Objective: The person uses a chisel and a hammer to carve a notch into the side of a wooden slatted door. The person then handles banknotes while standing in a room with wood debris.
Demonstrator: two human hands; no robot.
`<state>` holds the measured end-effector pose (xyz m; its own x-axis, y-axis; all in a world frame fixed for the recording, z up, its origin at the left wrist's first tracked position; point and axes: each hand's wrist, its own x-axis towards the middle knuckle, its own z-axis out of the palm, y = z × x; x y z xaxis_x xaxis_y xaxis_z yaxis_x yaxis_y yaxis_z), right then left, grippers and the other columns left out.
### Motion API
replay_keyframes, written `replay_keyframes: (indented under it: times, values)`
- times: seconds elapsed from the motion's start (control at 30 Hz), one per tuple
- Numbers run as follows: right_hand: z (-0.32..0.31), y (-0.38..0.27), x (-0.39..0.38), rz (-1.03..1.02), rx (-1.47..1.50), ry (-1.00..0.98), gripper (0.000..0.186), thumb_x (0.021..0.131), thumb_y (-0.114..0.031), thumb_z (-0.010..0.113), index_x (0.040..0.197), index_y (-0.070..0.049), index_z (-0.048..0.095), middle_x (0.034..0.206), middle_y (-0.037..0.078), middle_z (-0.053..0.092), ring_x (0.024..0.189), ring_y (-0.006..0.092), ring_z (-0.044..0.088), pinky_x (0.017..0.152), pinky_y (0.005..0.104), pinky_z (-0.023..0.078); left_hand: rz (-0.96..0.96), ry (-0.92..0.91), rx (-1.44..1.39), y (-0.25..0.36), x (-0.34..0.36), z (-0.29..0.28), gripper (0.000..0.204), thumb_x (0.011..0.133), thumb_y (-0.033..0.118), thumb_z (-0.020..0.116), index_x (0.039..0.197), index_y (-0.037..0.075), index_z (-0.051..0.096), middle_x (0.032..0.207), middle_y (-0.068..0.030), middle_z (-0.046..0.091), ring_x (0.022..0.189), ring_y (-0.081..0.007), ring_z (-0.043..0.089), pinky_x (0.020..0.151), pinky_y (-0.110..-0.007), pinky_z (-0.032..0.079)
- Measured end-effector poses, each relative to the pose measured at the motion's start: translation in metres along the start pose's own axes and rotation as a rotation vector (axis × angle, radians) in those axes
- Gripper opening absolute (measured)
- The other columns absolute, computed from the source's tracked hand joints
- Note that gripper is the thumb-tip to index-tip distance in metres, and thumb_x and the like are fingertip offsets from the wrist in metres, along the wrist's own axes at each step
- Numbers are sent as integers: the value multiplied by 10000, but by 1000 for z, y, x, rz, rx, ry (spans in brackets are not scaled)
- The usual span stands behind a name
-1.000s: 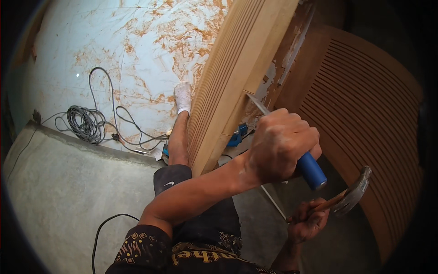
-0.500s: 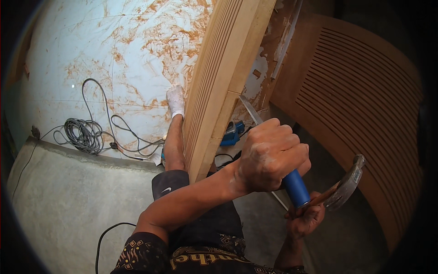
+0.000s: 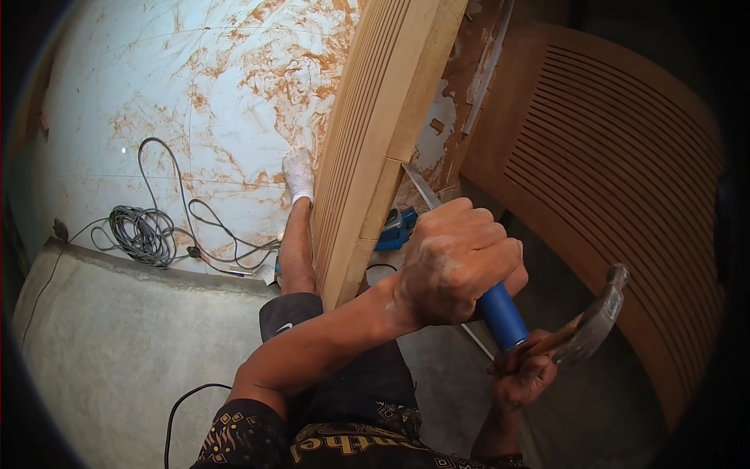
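Note:
My left hand is closed in a fist around a chisel, whose blue handle sticks out below the fist. The chisel's blade slants up and left, its tip at the narrow edge of a wooden door panel, beside a thin line cut across that edge. My right hand grips the wooden handle of a claw hammer just below the chisel's end. The metal hammer head is to the right of the blue handle. Whether the hammer touches the chisel cannot be made out.
A second slatted wooden panel leans at the right. Behind my left hand lies a blue power tool. A coiled grey cable rests on the dusty white floor at left. My white-socked foot is against the door panel.
The view has shifted slightly, and the left hand with the chisel appears a little farther left. Both hands keep their grips, and the blade tip stays at the door's edge.

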<state>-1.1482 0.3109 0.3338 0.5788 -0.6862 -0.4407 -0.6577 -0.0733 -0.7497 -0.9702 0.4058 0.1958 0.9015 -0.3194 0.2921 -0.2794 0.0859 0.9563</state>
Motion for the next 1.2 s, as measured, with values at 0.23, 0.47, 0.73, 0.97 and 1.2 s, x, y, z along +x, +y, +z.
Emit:
replay_keyframes:
  times: [0.23,0.47,0.73,0.97,1.2]
  values:
    - [-1,-8,0,-41,27,-33,595,926,-617,607,1042,-49,473,734,3,447,503,60,407,405,220,375,-8,-7,-16,1,3,-3,230,641,86,719,592,101,495,540,-17,427,495,-190,459,491,-338,315]
    - [-2,-7,-1,-42,36,-50,598,921,-621,608,1043,-50,475,737,2,435,508,61,411,402,227,384,8,66,-62,-1,6,-4,252,642,-22,714,582,81,491,527,-28,419,452,-192,428,462,-341,281]
    - [2,-9,-2,-46,33,-42,595,920,-620,610,1045,-54,475,741,-1,440,517,58,421,405,222,369,4,71,-73,0,3,-4,288,652,-57,712,557,80,476,511,-29,401,431,-194,408,450,-341,263]
    - [0,-9,0,-76,14,-67,602,921,-625,608,1047,-52,473,757,8,443,508,66,415,415,230,378,3,74,-72,-3,5,-3,262,650,-11,711,571,87,481,519,-27,412,451,-197,432,461,-344,291]
    - [-12,-18,-13,-447,138,-147,512,952,-520,641,1035,-40,484,733,33,465,543,90,455,456,270,439,-19,87,-68,-3,10,-3,269,664,-5,701,570,83,465,519,-39,425,450,-205,443,464,-346,303]
